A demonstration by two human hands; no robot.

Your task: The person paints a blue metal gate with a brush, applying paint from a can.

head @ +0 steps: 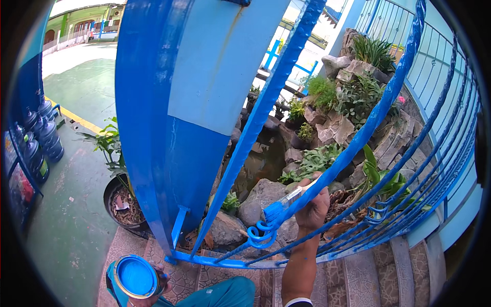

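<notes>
My left hand (pixel 163 282) grips an open paint can (pixel 118 261) at the lower left, beside my knee. Bright blue paint (pixel 135 275) shows inside it. Reaching between the railing bars, my right hand (pixel 315 209) holds a paintbrush (pixel 289 199) behind a twisted iron bar (pixel 345 161). Blue paint covers the brush's bristles, which are close to the bar just above its scroll ornament (pixel 262 234). The bar hides part of the brush handle and some of my fingers. White patches show through the blue near the top of this bar.
A blue column (pixel 153 126) rises beside the railing's bottom rail (pixel 226 264). Rocks (pixel 264 197), plants and a pond (pixel 261 157) lie behind the bars. A potted plant (pixel 124 205) and several water jugs (pixel 50 140) stand at left. Stone-patterned steps (pixel 368 276) run below.
</notes>
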